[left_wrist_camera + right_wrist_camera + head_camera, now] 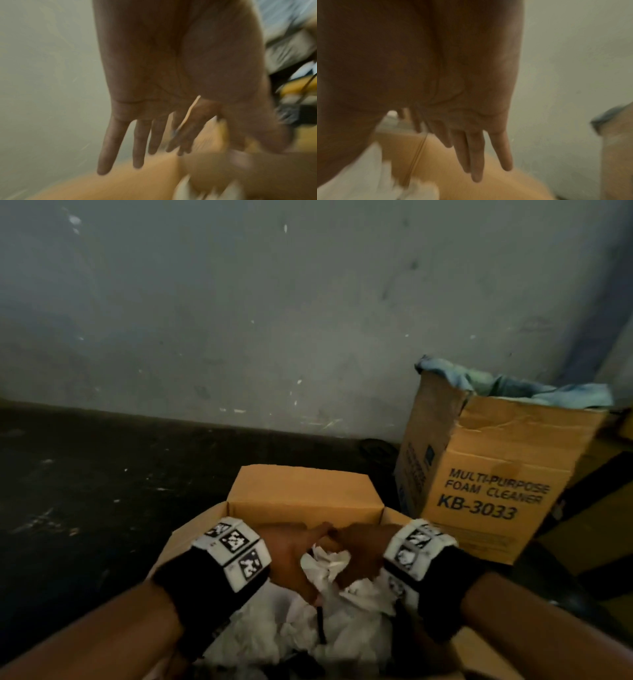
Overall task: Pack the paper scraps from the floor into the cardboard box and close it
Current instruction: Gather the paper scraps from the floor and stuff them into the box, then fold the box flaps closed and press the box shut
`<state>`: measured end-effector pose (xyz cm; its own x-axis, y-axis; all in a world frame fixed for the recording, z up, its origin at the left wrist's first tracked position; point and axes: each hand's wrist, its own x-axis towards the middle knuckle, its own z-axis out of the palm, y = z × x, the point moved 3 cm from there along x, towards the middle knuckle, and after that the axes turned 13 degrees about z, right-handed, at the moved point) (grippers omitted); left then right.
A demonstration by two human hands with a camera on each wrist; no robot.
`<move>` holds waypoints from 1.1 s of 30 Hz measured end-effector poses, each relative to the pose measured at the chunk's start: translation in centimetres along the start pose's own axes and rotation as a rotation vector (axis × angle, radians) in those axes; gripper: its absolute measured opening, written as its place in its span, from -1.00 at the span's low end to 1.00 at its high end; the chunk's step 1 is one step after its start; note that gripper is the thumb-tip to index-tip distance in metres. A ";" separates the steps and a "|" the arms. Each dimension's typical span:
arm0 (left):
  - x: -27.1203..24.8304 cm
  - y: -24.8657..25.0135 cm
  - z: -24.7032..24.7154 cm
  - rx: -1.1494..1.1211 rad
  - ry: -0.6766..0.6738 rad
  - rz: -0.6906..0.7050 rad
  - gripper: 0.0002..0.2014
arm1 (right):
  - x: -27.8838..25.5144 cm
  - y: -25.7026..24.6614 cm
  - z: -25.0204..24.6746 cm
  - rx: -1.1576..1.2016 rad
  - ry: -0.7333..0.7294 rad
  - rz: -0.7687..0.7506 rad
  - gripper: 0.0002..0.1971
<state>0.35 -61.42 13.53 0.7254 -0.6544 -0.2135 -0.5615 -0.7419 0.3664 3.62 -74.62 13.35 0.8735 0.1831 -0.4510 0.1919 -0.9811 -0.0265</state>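
Observation:
An open cardboard box [305,491] sits on the dark floor in front of me, its far flap standing upright. Crumpled white paper scraps [329,594] fill its inside. Both hands are over the pile, palms down. My left hand [294,549] and right hand [359,549] meet at the fingertips near the far wall of the box. In the left wrist view the left hand [154,121] has straight, spread fingers and holds nothing. The right hand [471,135] also shows straight fingers [476,162], with white paper [359,175] below it. Both wrist views are blurred.
A taller cardboard box [489,484] printed "MULTI-PURPOSE FOAM CLEANER KB-3033" stands close at the right, with a blue cloth [513,388] hanging out of its top. A grey wall [239,320] rises just behind. Dark floor [85,491] stretches to the left.

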 end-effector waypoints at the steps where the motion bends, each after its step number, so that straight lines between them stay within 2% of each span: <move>1: -1.4 0.6 -0.4 -0.004 -0.016 0.006 -0.10 | -1.4 0.8 -0.4 0.045 0.039 -0.020 -0.24; 3: -2.2 2.7 0.6 -0.007 0.045 -0.007 -0.23 | -5.4 2.7 -0.5 0.083 0.086 0.022 -0.18; 4: -2.4 2.2 2.1 0.107 0.049 0.061 -0.27 | -7.3 3.5 -0.2 0.100 0.074 0.052 -0.18; 5: -4.3 1.6 3.7 0.158 -0.021 0.074 -0.30 | -9.3 4.1 0.6 0.126 0.089 0.052 -0.20; 6: -5.1 1.8 5.1 0.099 0.002 0.017 -0.30 | -10.9 4.5 1.4 0.154 0.090 0.073 -0.24; 7: -5.7 2.5 6.4 0.128 0.043 0.100 -0.28 | -12.3 5.1 2.7 0.197 0.097 0.113 -0.28; 8: -6.1 3.1 6.9 0.023 0.070 0.082 -0.27 | -13.0 5.7 4.1 0.222 0.105 0.160 -0.30; 10: -8.3 4.1 8.8 -0.074 -0.093 0.085 -0.29 | -13.2 7.2 7.4 0.262 0.150 0.292 -0.29; 13: -9.3 2.7 12.0 -0.022 0.057 0.070 -0.30 | -12.5 9.5 11.0 0.368 0.292 0.529 -0.22; 16: -10.3 2.4 14.0 -0.108 0.231 0.127 -0.14 | -11.7 10.2 12.4 0.513 0.269 0.635 -0.18; 18: -11.9 1.8 13.9 -0.119 0.356 0.093 -0.08 | -11.4 9.7 13.1 0.691 0.195 0.596 -0.15; 20: -13.7 2.2 13.6 -0.184 0.503 0.032 -0.36 | -11.4 9.2 13.6 0.828 0.220 0.551 -0.14; 22: -15.9 1.5 13.6 -0.246 0.654 -0.093 -0.57 | -11.8 8.4 14.1 0.828 0.305 0.506 -0.13; 25: -18.5 -0.6 14.7 -0.333 0.859 -0.243 -0.67 | -12.2 7.3 14.4 0.780 0.509 0.341 -0.04; 27: -19.6 -1.8 15.9 -0.371 0.888 -0.361 -0.64 | -12.2 6.4 14.4 0.712 0.588 0.235 0.03; 29: -19.7 -2.5 16.6 -0.454 0.881 -0.432 -0.52 | -12.3 5.5 14.3 0.520 0.684 0.204 0.05; 31: -19.7 -2.6 16.3 -0.578 0.886 -0.461 -0.39 | -12.5 3.4 13.4 0.299 0.816 0.089 0.01; 33: -19.4 -2.4 15.5 -0.672 0.915 -0.459 -0.29 | -12.7 0.9 12.5 0.222 0.798 -0.056 -0.05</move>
<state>-18.55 -49.19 2.79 0.9665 0.1926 0.1698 -0.0592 -0.4763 0.8773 -12.91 -78.66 7.97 0.9363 0.1399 0.3220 0.2248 -0.9434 -0.2437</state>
